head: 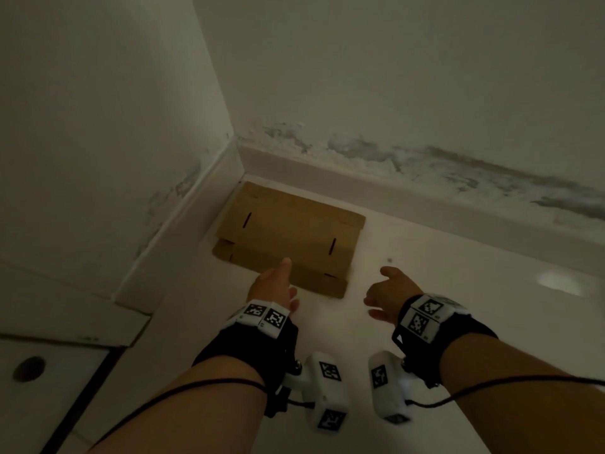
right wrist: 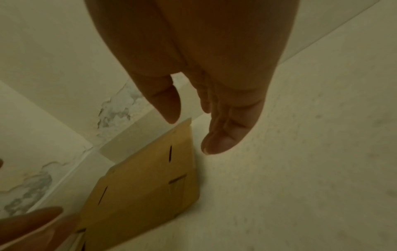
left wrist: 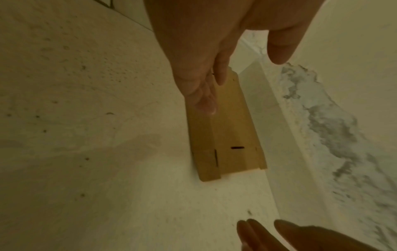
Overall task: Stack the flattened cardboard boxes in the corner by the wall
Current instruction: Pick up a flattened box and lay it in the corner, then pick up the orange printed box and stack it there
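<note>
pale painted walls (head: 393,77) with flaking, blotchy paint above the skirting meet at a corner. on the smooth speckled floor (head: 458,290) there, flat brown slotted cardboard (head: 288,237) lies. left hand (head: 273,286) and right hand (head: 388,296) hover relaxed, fingers loose, grasping nothing.

The left hand (head: 273,285) covers part of the flattened cardboard's (head: 291,234) near edge, so contact there cannot be judged; how many sheets lie in that pile is unclear; both forearms run off the head view's bottom edge; the right hand's (left wrist: 300,237) fingers are cut by the left wrist view's lower border; every view is dim and soft.
</note>
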The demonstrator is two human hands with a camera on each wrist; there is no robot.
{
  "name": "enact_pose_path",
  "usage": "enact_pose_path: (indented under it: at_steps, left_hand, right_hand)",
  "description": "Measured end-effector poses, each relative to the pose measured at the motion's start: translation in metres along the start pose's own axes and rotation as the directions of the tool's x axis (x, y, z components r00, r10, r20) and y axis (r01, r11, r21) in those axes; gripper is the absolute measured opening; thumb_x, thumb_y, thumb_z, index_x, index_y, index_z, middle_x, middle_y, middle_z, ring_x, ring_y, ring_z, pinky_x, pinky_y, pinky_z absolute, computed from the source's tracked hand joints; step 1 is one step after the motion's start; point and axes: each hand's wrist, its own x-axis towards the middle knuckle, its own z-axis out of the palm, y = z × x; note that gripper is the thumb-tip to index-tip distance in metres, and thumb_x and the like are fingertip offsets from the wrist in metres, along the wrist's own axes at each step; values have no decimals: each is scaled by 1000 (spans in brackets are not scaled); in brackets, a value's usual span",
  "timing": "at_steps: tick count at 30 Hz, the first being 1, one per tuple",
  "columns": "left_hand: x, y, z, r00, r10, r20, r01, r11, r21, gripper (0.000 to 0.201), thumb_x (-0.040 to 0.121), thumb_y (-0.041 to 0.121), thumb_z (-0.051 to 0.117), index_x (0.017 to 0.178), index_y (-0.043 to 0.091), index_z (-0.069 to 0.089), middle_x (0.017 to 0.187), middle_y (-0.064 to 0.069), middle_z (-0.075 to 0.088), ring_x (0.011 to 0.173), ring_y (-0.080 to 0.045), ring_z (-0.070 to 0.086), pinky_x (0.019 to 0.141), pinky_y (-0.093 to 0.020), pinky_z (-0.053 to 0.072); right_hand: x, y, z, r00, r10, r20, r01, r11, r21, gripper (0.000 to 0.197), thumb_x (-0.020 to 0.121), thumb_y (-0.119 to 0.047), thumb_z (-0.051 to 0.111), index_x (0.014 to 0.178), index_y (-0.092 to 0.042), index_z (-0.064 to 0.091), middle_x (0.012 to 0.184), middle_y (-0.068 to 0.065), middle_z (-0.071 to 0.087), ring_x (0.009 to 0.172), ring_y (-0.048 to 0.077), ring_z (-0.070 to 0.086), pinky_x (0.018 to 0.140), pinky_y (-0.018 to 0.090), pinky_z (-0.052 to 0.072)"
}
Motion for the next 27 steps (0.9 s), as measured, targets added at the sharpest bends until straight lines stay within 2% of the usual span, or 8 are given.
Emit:
enact_pose_path:
  at_steps: [2, 4, 8, 12, 16, 18, 21, 27]
  left_hand:
    - [-15, 5, 14, 1000, 12, 26, -12, 1000, -2, 32, 87, 38, 55, 107, 14, 54, 81, -5, 54, 86, -24, 56, 81, -37, 50]
    - [-39, 12, 34, 997, 19, 76, -20, 1000, 4, 31, 86, 40, 56, 98, 12, 56, 70, -5, 50, 68, -19, 52, 69, -34, 47]
    - [-72, 11, 69, 988, 18, 152, -33, 995, 96, 70, 80, 54, 53, 126, 1, 52, 70, -4, 50, 62, -18, 49, 71, -36, 46]
    - [-126, 0, 107, 978, 27, 207, -48, 994, 97, 62, 83, 51, 52, 126, 6, 52, 82, -2, 52, 71, -15, 53, 56, -28, 45]
    - [-173, -10, 143, 949, 59, 311, -103, 987, 125, 46, 92, 38, 45, 130, 11, 48, 106, -6, 52, 81, -16, 54, 72, -31, 45]
    - [-196, -18, 164, 934, 85, 346, -141, 980, 142, 46, 93, 36, 45, 131, 11, 47, 106, -6, 54, 84, -18, 55, 69, -30, 45]
    - [-219, -28, 186, 924, 120, 363, -195, 965, 175, 46, 93, 34, 46, 133, 11, 46, 114, -8, 52, 98, -23, 54, 80, -35, 43]
    - [-247, -72, 245, 898, 140, 417, -264, 929, 258, 43, 93, 33, 47, 130, 12, 48, 104, -7, 56, 84, -21, 58, 76, -34, 44]
  right_hand:
    - [-13, -4, -28, 999, 39, -13, -37, 991, 131, 20, 95, -9, 42, 115, -11, 45, 97, 16, 57, 78, 23, 54, 65, 30, 45]
    - [-36, -9, -65, 994, 86, -73, -69, 975, 209, 9, 98, -13, 38, 96, -9, 47, 81, 10, 53, 70, 20, 50, 61, 29, 40]
    - [-71, -7, -126, 980, 9, -199, 35, 976, 216, 38, 94, -7, 45, 131, -17, 43, 86, 12, 56, 68, 22, 56, 48, 32, 49]
    - [-108, 9, -182, 966, -57, -251, 110, 972, 205, 56, 90, 1, 48, 141, -16, 32, 110, 15, 54, 88, 26, 58, 61, 30, 47]
    - [-133, 38, -225, 953, -49, -298, 128, 959, 254, 55, 90, 1, 47, 141, -15, 31, 123, 18, 56, 92, 24, 58, 64, 30, 49]
    - [-142, 62, -256, 945, -8, -326, 128, 928, 349, 54, 90, 2, 46, 140, -15, 32, 115, 16, 56, 92, 25, 57, 63, 30, 48]
    - [-143, 99, -292, 928, 61, -368, 118, 888, 445, 56, 89, 1, 48, 141, -13, 33, 108, 15, 54, 92, 26, 57, 67, 34, 50]
    - [-133, 179, -361, 878, 245, -412, 63, 793, 605, 42, 89, -6, 52, 130, -1, 46, 88, 13, 58, 76, 21, 55, 63, 32, 47]
